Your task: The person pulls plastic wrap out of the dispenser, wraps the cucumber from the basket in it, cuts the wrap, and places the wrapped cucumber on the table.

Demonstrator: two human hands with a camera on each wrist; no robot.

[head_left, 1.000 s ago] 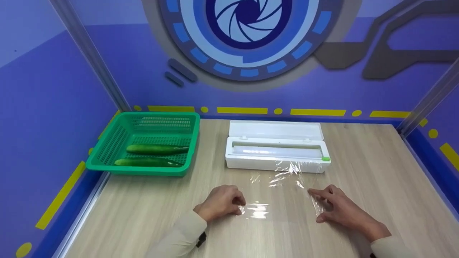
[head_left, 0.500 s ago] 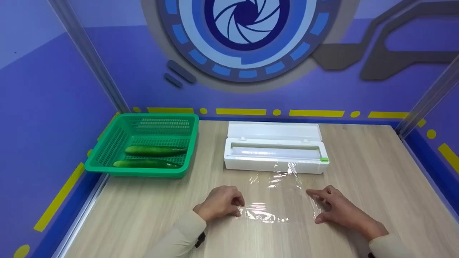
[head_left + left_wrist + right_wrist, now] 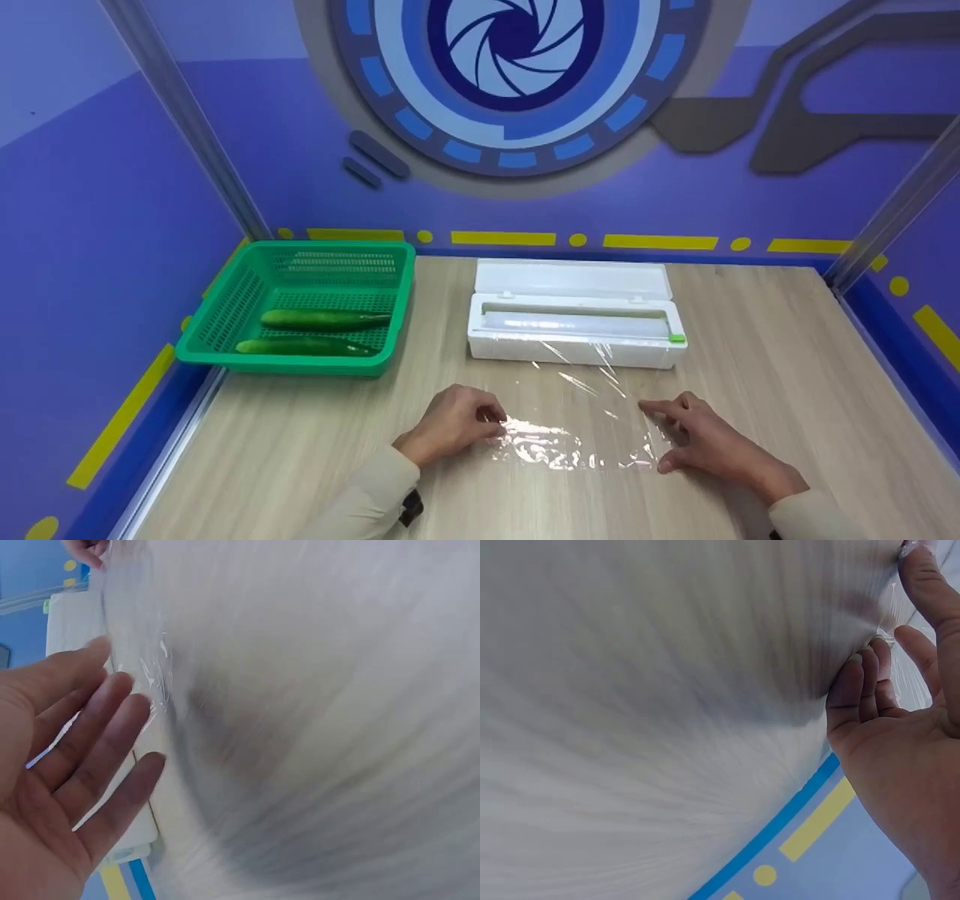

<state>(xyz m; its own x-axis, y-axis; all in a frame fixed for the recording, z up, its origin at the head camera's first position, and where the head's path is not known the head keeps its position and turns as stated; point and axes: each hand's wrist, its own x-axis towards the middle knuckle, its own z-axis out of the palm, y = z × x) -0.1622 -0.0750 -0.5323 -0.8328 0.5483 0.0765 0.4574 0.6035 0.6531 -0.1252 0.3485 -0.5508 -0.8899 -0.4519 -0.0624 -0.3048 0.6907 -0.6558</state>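
Note:
A sheet of clear plastic wrap (image 3: 577, 427) runs from the white dispenser box (image 3: 574, 334) toward me and lies wrinkled on the wooden table (image 3: 300, 442). My left hand (image 3: 487, 429) pinches the sheet's near left corner with curled fingers. In the left wrist view the film (image 3: 142, 667) sits at the tips of that hand (image 3: 75, 765). My right hand (image 3: 666, 439) holds the right edge, index finger stretched out and the other fingers curled against the film. The right wrist view shows those curled fingers (image 3: 862, 686) next to the film (image 3: 911, 667).
A green plastic basket (image 3: 225, 311) at the left holds two cucumbers (image 3: 322, 319). The dispenser's lid (image 3: 574, 277) lies open toward the back. Blue walls close in the table at the left, back and right.
The film has been drawn further out of the dispenser toward me, and its near edge has bunched up between the hands. Both hands have shifted slightly nearer.

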